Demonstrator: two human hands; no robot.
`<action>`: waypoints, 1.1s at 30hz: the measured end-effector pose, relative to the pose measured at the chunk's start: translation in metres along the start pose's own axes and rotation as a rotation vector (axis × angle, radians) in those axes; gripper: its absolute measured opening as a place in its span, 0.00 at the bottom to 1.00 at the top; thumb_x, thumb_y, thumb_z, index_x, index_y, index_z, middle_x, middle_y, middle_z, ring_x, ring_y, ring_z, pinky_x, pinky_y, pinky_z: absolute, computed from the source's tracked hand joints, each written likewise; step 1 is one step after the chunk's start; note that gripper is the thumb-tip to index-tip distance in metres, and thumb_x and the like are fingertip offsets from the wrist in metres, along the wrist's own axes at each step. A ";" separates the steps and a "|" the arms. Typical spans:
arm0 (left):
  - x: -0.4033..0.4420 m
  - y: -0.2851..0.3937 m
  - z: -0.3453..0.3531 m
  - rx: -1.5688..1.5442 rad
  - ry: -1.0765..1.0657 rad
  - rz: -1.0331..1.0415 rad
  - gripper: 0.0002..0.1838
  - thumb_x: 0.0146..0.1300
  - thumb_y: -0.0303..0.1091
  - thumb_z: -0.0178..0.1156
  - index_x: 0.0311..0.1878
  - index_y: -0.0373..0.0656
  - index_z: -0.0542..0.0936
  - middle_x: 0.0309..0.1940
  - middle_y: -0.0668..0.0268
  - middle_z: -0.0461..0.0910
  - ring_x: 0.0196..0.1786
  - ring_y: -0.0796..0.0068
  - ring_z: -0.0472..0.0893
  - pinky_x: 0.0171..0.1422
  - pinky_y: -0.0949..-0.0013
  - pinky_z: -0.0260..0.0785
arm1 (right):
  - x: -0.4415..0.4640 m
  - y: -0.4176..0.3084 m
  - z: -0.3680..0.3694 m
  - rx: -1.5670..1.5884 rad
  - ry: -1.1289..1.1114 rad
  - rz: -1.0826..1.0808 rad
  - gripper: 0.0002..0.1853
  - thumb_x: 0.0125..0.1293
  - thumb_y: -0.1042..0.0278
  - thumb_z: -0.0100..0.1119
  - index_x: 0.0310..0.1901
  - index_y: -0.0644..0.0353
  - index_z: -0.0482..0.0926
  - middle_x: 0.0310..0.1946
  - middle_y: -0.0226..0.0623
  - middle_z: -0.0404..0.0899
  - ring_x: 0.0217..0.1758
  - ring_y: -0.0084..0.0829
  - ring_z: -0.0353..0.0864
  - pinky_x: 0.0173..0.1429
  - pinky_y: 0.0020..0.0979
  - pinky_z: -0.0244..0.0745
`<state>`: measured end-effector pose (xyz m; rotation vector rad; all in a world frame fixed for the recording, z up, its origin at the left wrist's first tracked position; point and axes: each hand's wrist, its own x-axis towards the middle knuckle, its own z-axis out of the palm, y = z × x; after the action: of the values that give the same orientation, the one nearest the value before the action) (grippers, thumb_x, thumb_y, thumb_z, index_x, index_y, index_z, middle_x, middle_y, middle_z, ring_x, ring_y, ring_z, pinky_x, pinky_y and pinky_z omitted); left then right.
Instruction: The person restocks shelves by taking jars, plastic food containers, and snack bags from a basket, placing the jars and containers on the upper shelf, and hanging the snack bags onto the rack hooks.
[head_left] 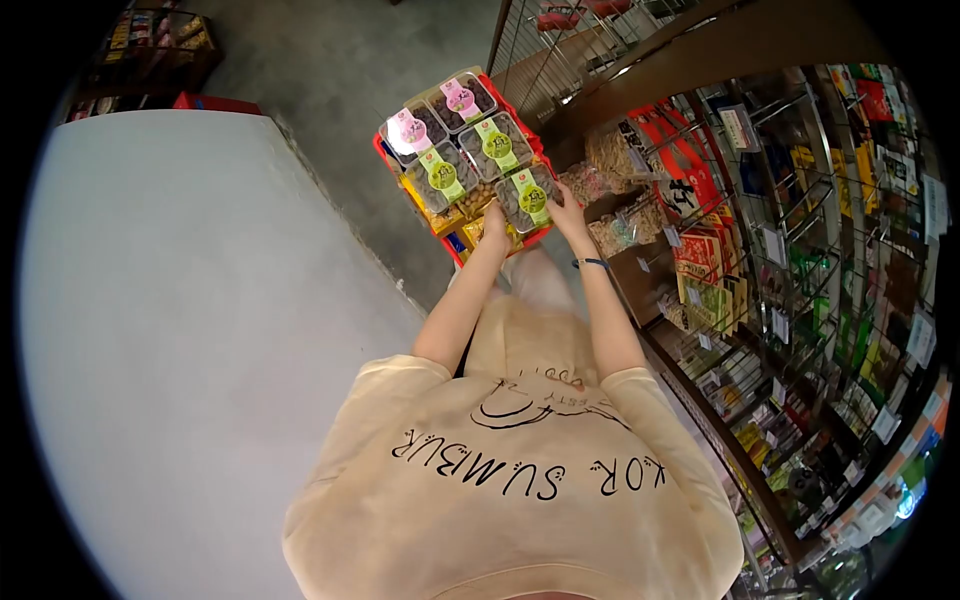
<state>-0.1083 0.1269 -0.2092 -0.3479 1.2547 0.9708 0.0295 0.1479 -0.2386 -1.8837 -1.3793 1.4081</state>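
Note:
My left hand (495, 224) and my right hand (567, 212) grip the near corners of a clear plastic box (528, 199) of dark dried fruit with a green label. The box is over the near right part of a red basket (382, 152); I cannot tell whether it rests on the goods below. Beside it lie more such boxes, two with green labels (497, 145) and two with pink labels (461, 98). Yellow packets (450, 220) show under and beside the boxes. My fingertips are partly hidden by the box.
Shelves with hanging and stacked snack packets (705, 250) line the right side. A white wall or panel (200, 300) fills the left. Grey floor (330, 60) runs between them. Another display rack (150, 45) stands at the far left, a wire cage (525, 50) at the top.

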 end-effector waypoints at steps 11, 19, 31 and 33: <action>0.024 -0.042 -0.038 -0.091 -0.003 0.014 0.23 0.67 0.47 0.34 0.53 0.48 0.74 0.51 0.65 0.76 0.53 0.67 0.75 0.58 0.57 0.69 | -0.051 0.006 0.018 0.116 0.192 -0.070 0.27 0.53 0.63 0.59 0.55 0.65 0.68 0.48 0.50 0.74 0.52 0.43 0.74 0.57 0.36 0.67; 0.012 -0.069 -0.082 -0.164 -0.135 0.092 0.18 0.70 0.44 0.37 0.56 0.45 0.63 0.52 0.65 0.69 0.50 0.70 0.73 0.55 0.67 0.66 | -0.118 -0.014 0.019 0.305 0.350 -0.012 0.22 0.56 0.65 0.59 0.52 0.63 0.70 0.45 0.45 0.75 0.48 0.36 0.76 0.54 0.32 0.69; -0.171 -0.028 -0.088 0.168 -0.085 0.263 0.20 0.68 0.36 0.36 0.62 0.44 0.59 0.57 0.63 0.65 0.57 0.71 0.69 0.60 0.69 0.62 | -0.246 -0.065 0.069 0.254 0.625 -0.069 0.29 0.58 0.67 0.58 0.61 0.60 0.61 0.53 0.50 0.64 0.56 0.43 0.67 0.59 0.34 0.63; -0.183 -0.031 -0.095 0.161 -0.135 0.287 0.21 0.69 0.38 0.37 0.63 0.44 0.58 0.58 0.62 0.64 0.59 0.71 0.68 0.62 0.69 0.60 | -0.257 -0.065 0.076 0.357 0.670 -0.047 0.28 0.58 0.69 0.57 0.60 0.61 0.62 0.53 0.50 0.64 0.56 0.42 0.68 0.59 0.34 0.63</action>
<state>-0.1443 -0.0346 -0.0820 0.0255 1.2706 1.1082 -0.0678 -0.0666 -0.0956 -1.8172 -0.7799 0.8035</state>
